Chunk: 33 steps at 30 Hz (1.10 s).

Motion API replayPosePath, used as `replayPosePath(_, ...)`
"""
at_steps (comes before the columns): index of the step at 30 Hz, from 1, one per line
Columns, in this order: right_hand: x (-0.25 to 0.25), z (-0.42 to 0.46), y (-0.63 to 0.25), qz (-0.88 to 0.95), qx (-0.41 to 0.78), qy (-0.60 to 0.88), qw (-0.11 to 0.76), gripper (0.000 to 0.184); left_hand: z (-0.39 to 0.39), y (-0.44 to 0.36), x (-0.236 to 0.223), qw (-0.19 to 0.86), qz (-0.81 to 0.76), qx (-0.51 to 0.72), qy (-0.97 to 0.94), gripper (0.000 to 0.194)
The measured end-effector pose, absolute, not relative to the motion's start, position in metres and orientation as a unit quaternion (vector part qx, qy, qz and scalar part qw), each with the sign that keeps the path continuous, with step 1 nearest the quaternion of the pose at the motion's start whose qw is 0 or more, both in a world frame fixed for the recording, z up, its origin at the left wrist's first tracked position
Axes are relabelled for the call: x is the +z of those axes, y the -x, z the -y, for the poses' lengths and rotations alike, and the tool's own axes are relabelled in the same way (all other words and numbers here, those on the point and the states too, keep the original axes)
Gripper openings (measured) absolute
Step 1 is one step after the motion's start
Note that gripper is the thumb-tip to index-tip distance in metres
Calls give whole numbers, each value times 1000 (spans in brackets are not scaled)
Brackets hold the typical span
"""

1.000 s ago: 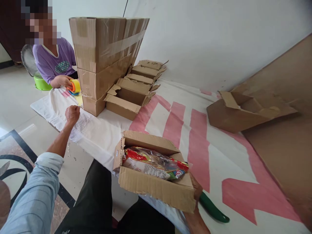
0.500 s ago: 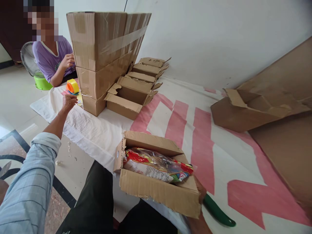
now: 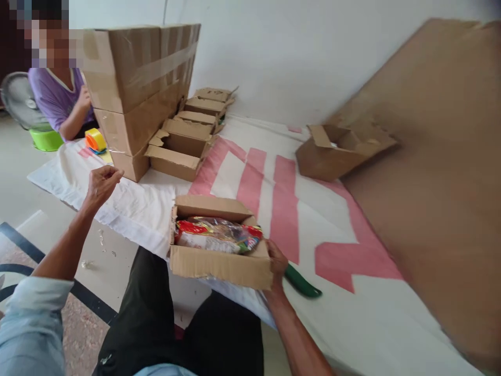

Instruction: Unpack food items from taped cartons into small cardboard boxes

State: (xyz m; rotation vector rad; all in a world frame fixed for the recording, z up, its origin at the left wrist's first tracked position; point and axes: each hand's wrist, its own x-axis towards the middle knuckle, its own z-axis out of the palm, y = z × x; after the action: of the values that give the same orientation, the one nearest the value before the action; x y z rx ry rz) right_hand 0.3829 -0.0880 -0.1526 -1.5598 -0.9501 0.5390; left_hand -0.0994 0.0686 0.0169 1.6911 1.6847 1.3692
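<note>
Brown cardboard forms one open box point(image 3: 221, 266), ragged-edged, its end held by the right grip point(image 3: 276, 262); one glossy red-and-white packet point(image 3: 219, 237) lies inside. One green handle point(image 3: 302, 282) lies on the surface point(image 3: 376, 324) beside that grip. Beyond the left grip point(image 3: 102, 186), fingers bunched, a three-tier carton stack point(image 3: 139, 99) partly hides one person point(image 3: 52, 96) in purple.

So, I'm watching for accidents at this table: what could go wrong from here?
The open box is near the edge of the table and might fall if the right hand slipped. The green handle lies beside that hand; its hidden end could be sharp. The stacked boxes near the left hand might topple if bumped.
</note>
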Motion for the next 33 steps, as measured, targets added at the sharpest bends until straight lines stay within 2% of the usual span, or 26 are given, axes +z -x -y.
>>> replayPosePath(5,-111,86,-375,393,217,663,599,61,12,29,23,240,-463,437,-733,39)
replayPosePath(9,-58,88,-375,527,114,586,605,40,45,-14,26,240,-381,385,-806,52)
replayPosePath(11,-32,87,-374,640,67,530,552,28,49,-29,21,227,-357,364,-830,58)
replayPosePath(14,-1,84,-373,770,39,482,416,15,46,-41,10,205,-348,334,-851,67)
replayPosePath(18,19,79,-378,829,44,487,270,28,38,-43,0,189,-369,325,-850,82)
replayPosePath(20,23,77,-381,830,49,505,232,37,36,-41,-1,192,-372,321,-849,87)
replayPosePath(22,25,75,-382,824,61,524,208,33,36,-40,-1,193,-373,319,-850,89)
replayPosePath(26,21,69,-379,807,88,549,197,8,36,-41,-1,194,-384,323,-843,96)
replayPosePath(33,20,68,-359,806,40,534,252,18,29,-42,-8,236,-417,334,-811,118)
